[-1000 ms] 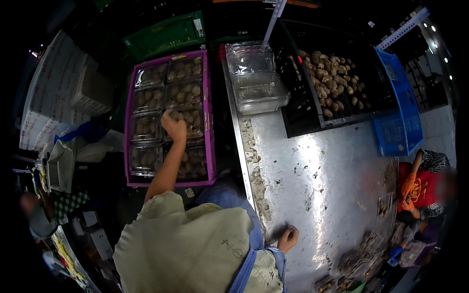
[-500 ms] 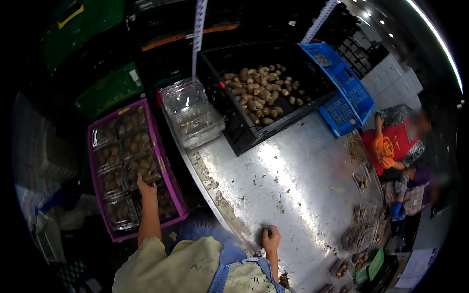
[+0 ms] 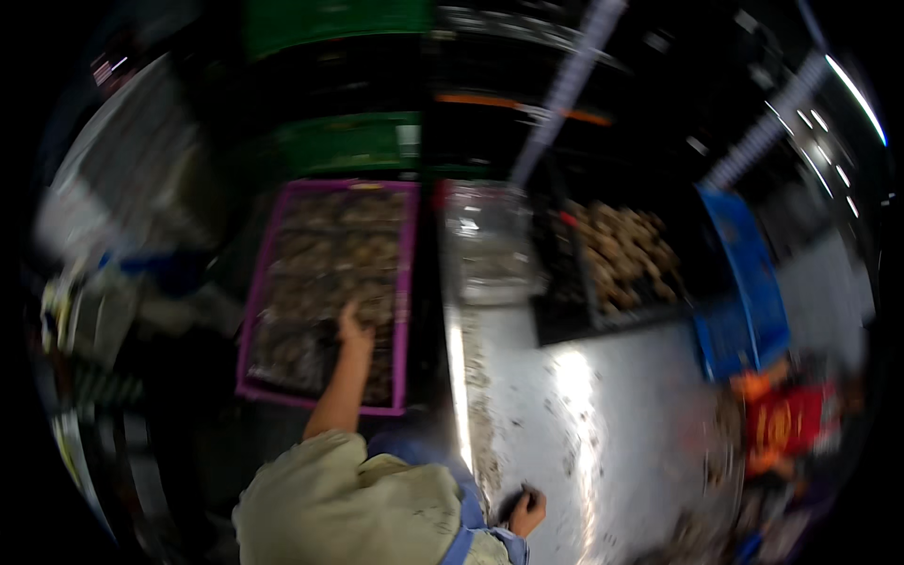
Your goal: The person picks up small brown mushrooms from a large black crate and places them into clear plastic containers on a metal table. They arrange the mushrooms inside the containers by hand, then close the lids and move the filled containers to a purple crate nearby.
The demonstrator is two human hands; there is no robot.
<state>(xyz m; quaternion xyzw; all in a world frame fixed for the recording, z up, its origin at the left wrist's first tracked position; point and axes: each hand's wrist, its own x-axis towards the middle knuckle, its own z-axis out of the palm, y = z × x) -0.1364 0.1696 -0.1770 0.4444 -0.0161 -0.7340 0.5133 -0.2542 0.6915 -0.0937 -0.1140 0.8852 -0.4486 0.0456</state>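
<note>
At the left, a purple crate (image 3: 411,282) holds several clear plastic clamshell packs of small brown tubers. My left hand (image 3: 355,330) reaches into it and grips the near edge of one clamshell pack (image 3: 375,299); motion blur softens the fingers. On the near edge of the metal table, my right hand (image 3: 527,512) rests with its fingers curled. Something small and dark shows at those fingertips, too blurred to name.
A stack of clear clamshell boxes (image 3: 492,247) stands on the table's left edge. Beside it sits a black crate (image 3: 612,325) with loose tubers (image 3: 621,254), then a blue crate (image 3: 753,292). A co-worker in a red apron (image 3: 789,421) is at the right.
The view has swung left, so the crates and table appear shifted right and turned. My left hand stays at the pack in the purple crate; my right hand remains curled on the table.
</note>
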